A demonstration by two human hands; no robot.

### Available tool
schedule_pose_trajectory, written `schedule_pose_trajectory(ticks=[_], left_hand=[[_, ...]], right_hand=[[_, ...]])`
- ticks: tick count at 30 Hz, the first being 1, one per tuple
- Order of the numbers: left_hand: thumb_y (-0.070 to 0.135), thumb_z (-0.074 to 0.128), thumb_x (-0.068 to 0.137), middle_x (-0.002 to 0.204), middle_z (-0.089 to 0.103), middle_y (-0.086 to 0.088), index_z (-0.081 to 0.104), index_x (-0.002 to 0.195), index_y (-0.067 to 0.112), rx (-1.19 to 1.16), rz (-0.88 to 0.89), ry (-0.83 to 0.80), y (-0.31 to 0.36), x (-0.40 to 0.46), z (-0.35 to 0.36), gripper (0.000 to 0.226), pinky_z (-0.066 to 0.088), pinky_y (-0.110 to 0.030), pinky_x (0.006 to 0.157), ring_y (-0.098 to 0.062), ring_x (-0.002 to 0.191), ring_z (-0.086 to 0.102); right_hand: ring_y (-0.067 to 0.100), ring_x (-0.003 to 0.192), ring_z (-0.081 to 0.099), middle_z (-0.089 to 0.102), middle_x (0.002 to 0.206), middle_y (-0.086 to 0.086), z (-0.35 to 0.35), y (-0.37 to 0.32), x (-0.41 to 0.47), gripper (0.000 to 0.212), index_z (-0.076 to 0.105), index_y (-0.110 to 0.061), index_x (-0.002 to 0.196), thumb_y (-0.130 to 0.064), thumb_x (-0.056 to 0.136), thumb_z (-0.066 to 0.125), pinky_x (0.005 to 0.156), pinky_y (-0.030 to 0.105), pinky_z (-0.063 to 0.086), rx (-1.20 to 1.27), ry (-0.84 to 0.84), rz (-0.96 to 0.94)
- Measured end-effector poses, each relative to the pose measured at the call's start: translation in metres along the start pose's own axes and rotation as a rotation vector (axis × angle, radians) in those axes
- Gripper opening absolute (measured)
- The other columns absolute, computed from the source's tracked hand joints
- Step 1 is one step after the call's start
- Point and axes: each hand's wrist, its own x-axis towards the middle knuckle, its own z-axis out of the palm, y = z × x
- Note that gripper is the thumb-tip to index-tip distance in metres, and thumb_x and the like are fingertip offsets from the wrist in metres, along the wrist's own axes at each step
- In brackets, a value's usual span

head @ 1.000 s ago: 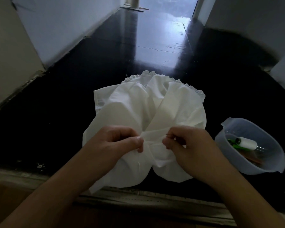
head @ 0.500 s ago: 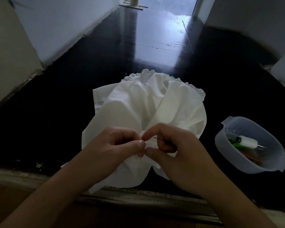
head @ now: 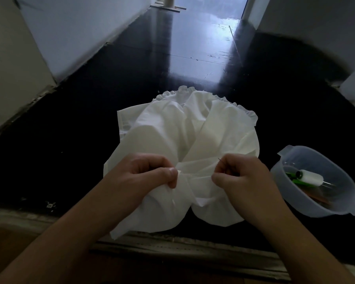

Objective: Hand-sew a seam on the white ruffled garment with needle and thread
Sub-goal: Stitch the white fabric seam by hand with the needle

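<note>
Both hands at a fold of the white ruffled garment, low centre of the frame.

The left hand [head: 150, 173] pinches gathered cloth between thumb and curled fingers; the right hand [head: 242, 177] grips the needle [head: 220, 160], its tip poking up-left. The garment [head: 184, 136] spreads across the dark floor [head: 90, 119] at centre, ruffle toward the top. A clear plastic bowl [head: 336, 208] at right holds a white thread spool [head: 309, 178].

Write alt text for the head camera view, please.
Two hands sew a white ruffled garment on a dark floor: the left hand pinches the fabric, the right hand holds a needle. A plastic bowl holding a thread spool sits at right.
</note>
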Motion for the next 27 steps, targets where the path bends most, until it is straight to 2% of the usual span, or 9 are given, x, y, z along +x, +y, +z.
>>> schedule_pose_trajectory(ticks=[6, 9, 11, 15, 18, 20, 21, 24, 27], left_hand=[[0.044, 0.062, 0.086, 0.075, 0.059, -0.019, 0.070, 0.071, 0.014, 0.032, 0.018, 0.006, -0.001, 0.000, -0.003, 0.034, 0.041, -0.036, 0.074, -0.016, 0.072, 0.055], [0.038, 0.063, 0.086, 0.072, 0.067, -0.003, 0.074, 0.073, 0.019, 0.054, 0.017, 0.029, 0.000, 0.000, -0.004, 0.026, 0.045, -0.026, 0.073, -0.012, 0.074, 0.063], [0.036, 0.066, 0.084, 0.083, 0.076, 0.004, 0.079, 0.081, 0.023, 0.066, 0.014, 0.050, 0.000, -0.001, -0.006, 0.019, 0.048, -0.018, 0.076, -0.008, 0.084, 0.072], [0.033, 0.069, 0.083, 0.102, 0.079, 0.007, 0.080, 0.099, 0.037, 0.129, 0.013, 0.093, -0.001, -0.004, -0.011, 0.021, 0.058, -0.028, 0.083, -0.009, 0.099, 0.074], [0.021, 0.077, 0.092, 0.100, 0.079, 0.005, 0.076, 0.112, 0.038, 0.143, 0.021, 0.092, 0.001, -0.007, -0.010, 0.026, 0.060, -0.023, 0.078, -0.012, 0.095, 0.076], [0.011, 0.075, 0.091, 0.098, 0.079, 0.004, 0.069, 0.121, 0.034, 0.119, 0.014, 0.083, 0.003, -0.008, -0.007, 0.039, 0.058, -0.020, 0.075, -0.014, 0.091, 0.077], [0.009, 0.075, 0.091, 0.098, 0.079, 0.003, 0.065, 0.125, 0.033, 0.108, 0.010, 0.074, 0.004, -0.008, -0.006, 0.043, 0.059, -0.022, 0.075, -0.015, 0.091, 0.077], [0.006, 0.075, 0.090, 0.101, 0.079, 0.002, 0.056, 0.134, 0.032, 0.094, 0.015, 0.046, 0.004, -0.009, -0.002, 0.054, 0.062, -0.030, 0.077, -0.018, 0.093, 0.078], [0.015, 0.084, 0.087, 0.104, 0.079, 0.000, 0.044, 0.146, 0.035, 0.078, 0.015, 0.039, 0.005, -0.010, 0.000, 0.074, 0.063, -0.043, 0.088, -0.022, 0.098, 0.077]], right_hand=[[-0.003, 0.059, 0.057, 0.062, 0.060, -0.019, 0.001, 0.006, 0.003, 0.024, 0.063, -0.022, 0.062, -0.010, 0.082, 0.068, 0.051, 0.010, 0.042, -0.094, -0.012, 0.085], [-0.002, 0.057, 0.056, 0.062, 0.058, -0.014, -0.001, 0.006, 0.003, 0.021, 0.063, -0.018, 0.061, -0.010, 0.080, 0.067, 0.047, 0.011, 0.040, -0.071, -0.026, 0.122], [0.001, 0.054, 0.054, 0.062, 0.058, -0.007, -0.005, 0.006, 0.004, 0.016, 0.064, -0.014, 0.063, -0.013, 0.078, 0.066, 0.044, 0.014, 0.036, -0.091, -0.050, 0.150], [0.008, 0.064, 0.060, 0.066, 0.066, -0.004, -0.009, 0.005, 0.003, 0.006, 0.065, -0.020, 0.075, -0.022, 0.081, 0.066, 0.054, 0.029, 0.044, -0.174, -0.034, 0.195], [0.004, 0.050, 0.054, 0.060, 0.055, -0.005, -0.005, -0.002, -0.002, 0.014, 0.059, -0.028, 0.088, -0.015, 0.085, 0.064, 0.045, 0.017, 0.036, -0.090, 0.130, 0.081], [0.006, 0.041, 0.046, 0.055, 0.050, -0.002, -0.003, -0.012, -0.007, 0.022, 0.059, -0.029, 0.091, -0.007, 0.089, 0.064, 0.040, 0.017, 0.036, 0.058, 0.142, -0.035], [0.007, 0.040, 0.044, 0.055, 0.050, 0.002, -0.001, -0.017, -0.010, 0.023, 0.060, -0.029, 0.091, -0.006, 0.091, 0.064, 0.039, 0.018, 0.035, 0.151, 0.097, -0.084], [0.037, 0.049, 0.050, 0.055, 0.056, 0.017, 0.006, -0.033, -0.020, 0.016, 0.064, -0.027, 0.099, -0.011, 0.098, 0.065, 0.045, 0.043, 0.042, 0.438, -0.122, -0.183], [0.030, 0.047, 0.039, 0.047, 0.053, 0.014, 0.013, -0.038, -0.023, 0.016, 0.065, -0.032, 0.111, -0.022, 0.098, 0.069, 0.046, 0.038, 0.033, 0.458, -0.310, -0.232]])
